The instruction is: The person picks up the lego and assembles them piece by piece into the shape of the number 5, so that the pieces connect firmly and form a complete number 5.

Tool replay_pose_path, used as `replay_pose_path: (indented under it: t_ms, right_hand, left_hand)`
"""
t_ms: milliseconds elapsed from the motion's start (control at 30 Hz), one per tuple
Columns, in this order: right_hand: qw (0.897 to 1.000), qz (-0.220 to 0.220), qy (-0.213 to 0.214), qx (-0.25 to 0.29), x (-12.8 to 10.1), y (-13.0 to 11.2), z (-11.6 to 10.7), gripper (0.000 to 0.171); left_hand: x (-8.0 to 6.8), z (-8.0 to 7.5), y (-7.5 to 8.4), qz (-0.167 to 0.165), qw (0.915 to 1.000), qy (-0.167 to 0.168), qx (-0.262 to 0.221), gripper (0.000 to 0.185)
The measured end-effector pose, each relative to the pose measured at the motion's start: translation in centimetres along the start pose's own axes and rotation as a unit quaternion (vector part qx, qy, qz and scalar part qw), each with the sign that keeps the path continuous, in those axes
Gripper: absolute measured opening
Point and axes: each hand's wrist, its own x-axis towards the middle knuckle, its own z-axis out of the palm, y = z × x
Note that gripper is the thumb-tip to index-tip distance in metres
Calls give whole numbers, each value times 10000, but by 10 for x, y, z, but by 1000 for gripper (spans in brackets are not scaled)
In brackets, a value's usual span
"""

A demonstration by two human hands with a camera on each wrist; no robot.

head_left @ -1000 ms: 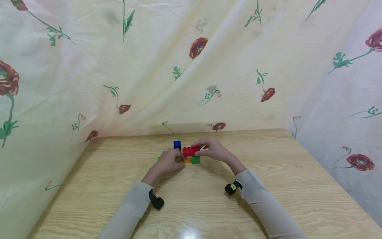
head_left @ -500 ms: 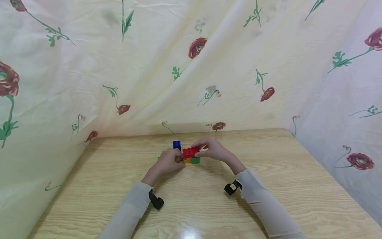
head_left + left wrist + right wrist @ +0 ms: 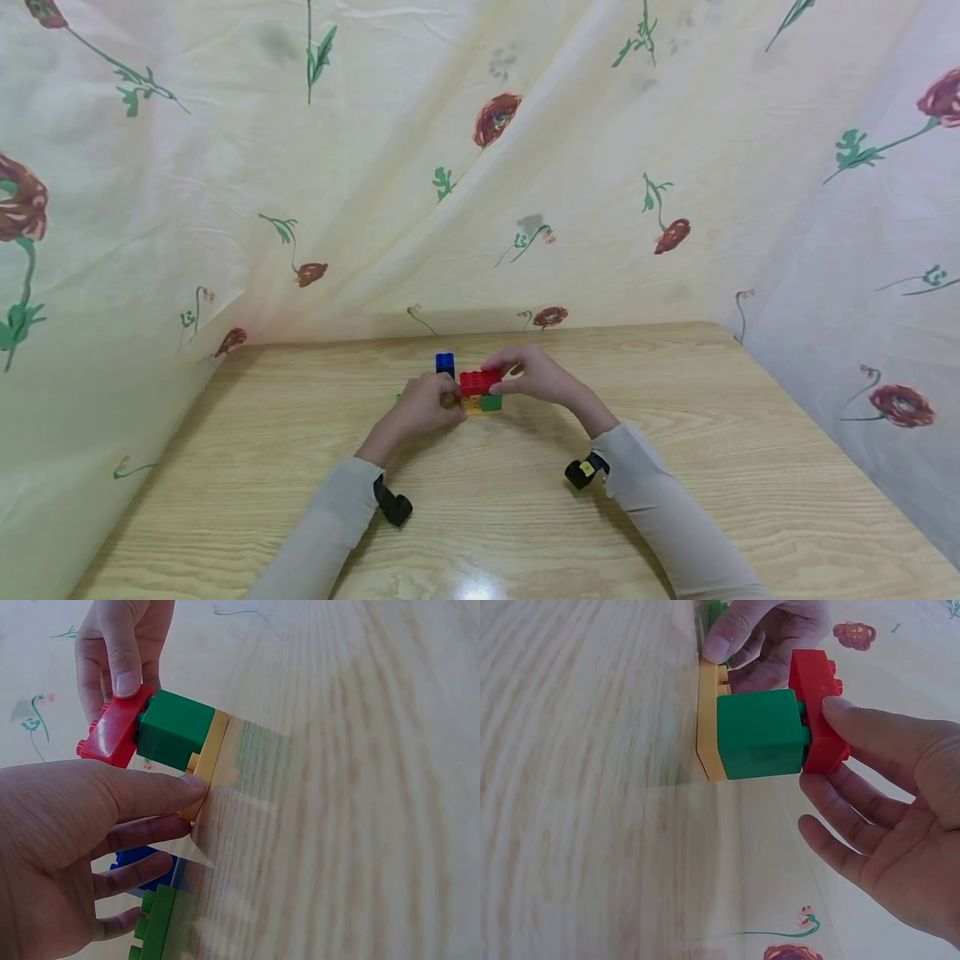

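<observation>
Two hands at a small stack of toy bricks near the far middle of the wooden bench (image 3: pixel 675 500).

The red brick (image 3: pixel 479 382) sits on top of a green brick (image 3: pixel 491 402), which stands on a flat yellow plate (image 3: pixel 472 405) lying on the bench. The right hand (image 3: pixel 536 377) pinches the red brick, thumb on its near side and fingers (image 3: pixel 124 652) curled over the far side. The left hand (image 3: pixel 423 406) lies just left of the stack, its thumb tip pressing the yellow plate's edge, the other fingers loosely bent and holding nothing. A blue brick (image 3: pixel 445 363) stands just beyond the left hand, and a green plate (image 3: pixel 154 926) lies by its fingers. A flowered cloth (image 3: pixel 480 167) hangs behind the bench.
</observation>
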Motion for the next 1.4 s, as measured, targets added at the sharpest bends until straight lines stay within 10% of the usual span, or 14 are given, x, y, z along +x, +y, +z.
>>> replay_pose_path:
  t_ms: [1400]
  right_hand:
    - [9997, 4, 2, 240, -1, 6, -2, 32]
  left_hand:
    - [1, 0, -1, 3, 10000, -8, -5, 21]
